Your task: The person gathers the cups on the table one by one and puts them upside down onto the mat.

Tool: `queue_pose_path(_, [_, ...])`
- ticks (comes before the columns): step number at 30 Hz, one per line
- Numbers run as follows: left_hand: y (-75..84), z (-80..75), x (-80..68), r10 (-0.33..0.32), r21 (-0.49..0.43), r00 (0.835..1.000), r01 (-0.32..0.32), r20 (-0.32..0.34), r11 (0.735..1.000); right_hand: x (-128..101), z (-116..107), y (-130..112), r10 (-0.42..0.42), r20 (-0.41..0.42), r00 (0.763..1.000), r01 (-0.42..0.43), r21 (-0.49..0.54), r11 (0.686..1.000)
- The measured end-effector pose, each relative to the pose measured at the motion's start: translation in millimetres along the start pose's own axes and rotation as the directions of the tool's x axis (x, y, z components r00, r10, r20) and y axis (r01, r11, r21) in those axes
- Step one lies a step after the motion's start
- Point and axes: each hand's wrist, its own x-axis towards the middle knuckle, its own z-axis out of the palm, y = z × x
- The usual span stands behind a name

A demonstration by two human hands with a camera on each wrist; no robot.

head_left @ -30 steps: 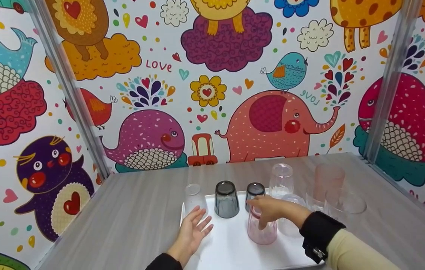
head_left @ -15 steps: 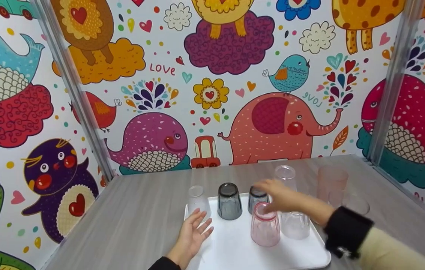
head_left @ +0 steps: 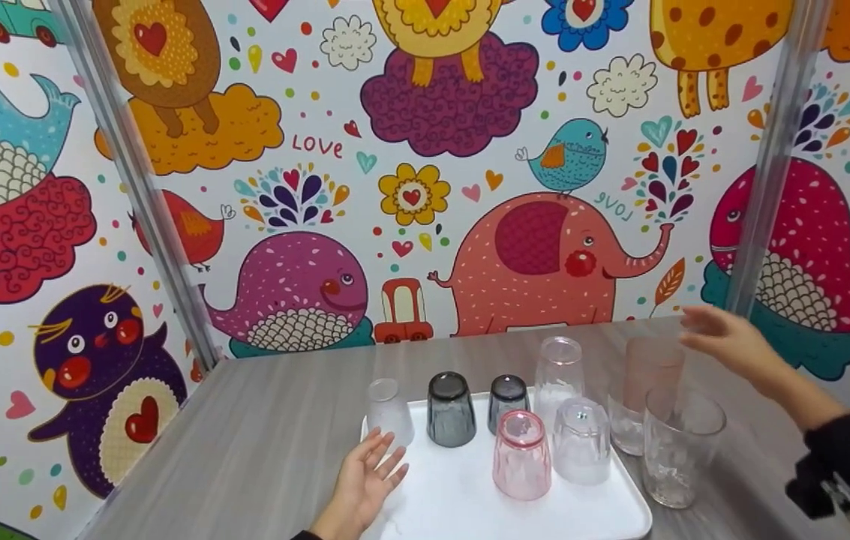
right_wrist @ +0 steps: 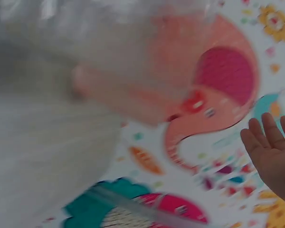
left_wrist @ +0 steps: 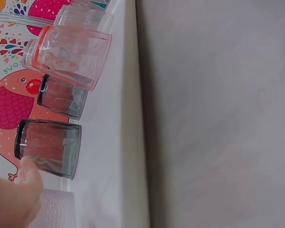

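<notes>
From where I stand, the left hand [head_left: 361, 480] is at the near left of the tray [head_left: 462, 517], loosely open with its fingers parted and gripping nothing. Just beyond it the frosted glass [head_left: 389, 411] stands mouth down in the far left corner; I can't tell whether the fingertips touch it. Next come the big grey glass [head_left: 451, 409] and the small grey glass [head_left: 509, 403], also upside down. The pink glass [head_left: 522, 457] is inverted on the near side, then the tall clear glass [head_left: 560, 379] at the far right corner and the short clear glass [head_left: 581, 442] nearer, both mouth down.

Off the tray, on the desk [head_left: 282, 420] to the right, the far clear tumbler [head_left: 626, 431] and near clear tumbler [head_left: 676, 450] stand upright, with the rosy tumbler [head_left: 648, 364] behind them. The right hand [head_left: 732, 349] hangs over the desk just right of the rosy tumbler, fingers apart and slightly bent, with nothing in it.

I'd judge the step in hand to be a reach among the tumblers. The next move calls for lowering the right hand and closing it gently round one, without knocking its close neighbours.
</notes>
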Motion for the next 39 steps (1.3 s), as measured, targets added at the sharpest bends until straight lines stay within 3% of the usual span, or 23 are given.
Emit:
queue_pose_path(5, [5.3,2.4,-8.8,-0.012,-0.025,1.000,0.012,-0.007,1.000,-17,14,54,0.090,0.097,0.991,-0.099,0.086,0.991])
queue_pose_path(10, [7.4,6.6,-15.3,-0.036,-0.024,0.999,0.037,0.011,0.999,-26,29,78,0.184,0.197,0.963,-0.215,0.149,0.965])
queue_pose_path(14, [7.2,4.8,-17.8,-0.052,-0.030,0.999,0.052,0.016,0.998,-36,33,90,0.147,0.301,0.942,-0.213,0.199,0.957])
queue_pose_path(17, [7.9,1.0,-18.1,-0.057,-0.036,0.998,0.057,0.011,0.998,-45,33,98,0.123,0.411,0.903,-0.222,0.204,0.953])
queue_pose_path(22, [11.0,-3.6,-19.0,-0.059,-0.040,0.998,0.059,-0.001,0.997,-60,32,99,0.151,0.574,0.805,-0.299,0.172,0.939])
queue_pose_path(24, [12.0,-4.2,-18.9,-0.058,-0.036,0.998,0.058,0.000,0.998,-64,33,96,0.156,0.596,0.788,-0.320,0.179,0.930])
queue_pose_path(26, [12.2,-4.6,-18.9,-0.059,-0.033,0.998,0.059,-0.003,0.998,-67,35,90,0.145,0.580,0.802,-0.311,0.197,0.930])
queue_pose_path(32, [11.8,-3.1,-17.8,-0.066,-0.044,0.998,0.065,-0.019,0.997,-65,42,63,0.068,0.436,0.898,-0.223,0.315,0.922])
queue_pose_path(39, [10.0,-4.2,-19.5,-0.063,-0.043,0.998,0.063,0.009,0.997,-62,48,56,0.036,0.348,0.937,-0.172,0.368,0.914])
